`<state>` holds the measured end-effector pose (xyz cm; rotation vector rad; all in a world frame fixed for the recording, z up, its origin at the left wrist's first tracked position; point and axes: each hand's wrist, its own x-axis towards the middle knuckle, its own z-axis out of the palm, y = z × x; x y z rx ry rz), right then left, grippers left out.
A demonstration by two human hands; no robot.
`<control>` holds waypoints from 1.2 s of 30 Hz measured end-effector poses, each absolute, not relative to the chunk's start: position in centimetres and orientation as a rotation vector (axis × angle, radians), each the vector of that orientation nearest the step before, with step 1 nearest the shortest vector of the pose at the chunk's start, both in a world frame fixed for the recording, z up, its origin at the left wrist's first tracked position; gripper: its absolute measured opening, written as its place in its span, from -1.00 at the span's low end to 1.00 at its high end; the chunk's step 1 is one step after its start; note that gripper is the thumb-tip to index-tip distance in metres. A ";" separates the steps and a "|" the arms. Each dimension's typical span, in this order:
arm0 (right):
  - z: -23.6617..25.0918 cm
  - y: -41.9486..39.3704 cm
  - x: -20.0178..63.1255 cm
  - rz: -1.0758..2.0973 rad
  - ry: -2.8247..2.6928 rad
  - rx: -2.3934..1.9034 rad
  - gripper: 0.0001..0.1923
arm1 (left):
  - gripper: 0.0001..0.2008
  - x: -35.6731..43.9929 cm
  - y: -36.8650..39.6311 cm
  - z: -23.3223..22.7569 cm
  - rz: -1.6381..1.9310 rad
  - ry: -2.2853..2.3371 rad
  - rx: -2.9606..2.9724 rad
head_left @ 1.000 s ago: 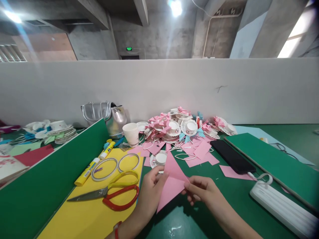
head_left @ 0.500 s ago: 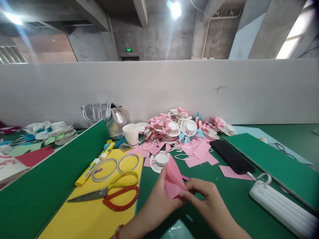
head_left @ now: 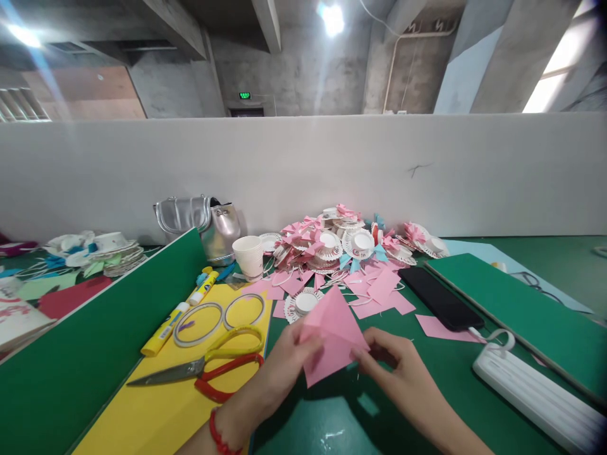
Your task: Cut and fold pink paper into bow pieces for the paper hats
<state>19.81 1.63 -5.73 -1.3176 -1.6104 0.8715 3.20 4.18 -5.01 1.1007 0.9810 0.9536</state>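
Folded pink paper sheet [head_left: 332,335], held just above the green table [head_left: 427,379] near its front edge, between both hands. Left hand [head_left: 284,366] pinched on the sheet's left edge, thumb on top; right hand [head_left: 403,373] pinched on the lower right corner, fingers curled beneath. Hands close together, each closed on the paper, neither resting flat on the table.

Judged handling: thin, very light, limp where unfolded and stiffer along creases; easily torn or dented by a hard pinch, not slippery. Best held at edges and corners with fingertips, near a crease for control.

Left of the hands: yellow foam sheet [head_left: 156,411] carrying red-and-yellow-handled scissors [head_left: 203,370], two clear tape rings [head_left: 218,313] and a yellow glue stick [head_left: 165,328]. Just behind the sheet: small white fringed paper disc [head_left: 303,303]. Further back, against the white partition wall [head_left: 332,164]: heap of white and pink paper ornaments [head_left: 351,243], loose pink paper offcuts [head_left: 379,291], white paper cup [head_left: 249,254], silver handbag [head_left: 203,221]. To the right: black phone [head_left: 441,297], white power strip [head_left: 535,392], green board [head_left: 521,309].
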 end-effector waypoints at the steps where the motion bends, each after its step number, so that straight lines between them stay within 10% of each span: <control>1: -5.9 1.8 19.9 0.921 -1.549 -1.328 -0.76 | -0.78 3.1 4.4 -5.1 1.013 1.060 1.047; 11: -8.0 2.3 20.6 0.919 -1.537 -1.241 -0.69 | -0.88 2.7 4.8 -5.0 0.977 1.017 0.930; 20: -6.7 2.2 20.8 0.809 -1.426 -1.234 -0.74 | -0.33 2.2 5.1 -4.1 0.880 0.952 1.071; 36: -7.0 2.2 19.9 1.014 -1.119 -1.333 -0.71 | -0.89 2.8 4.6 -3.7 0.969 1.159 1.354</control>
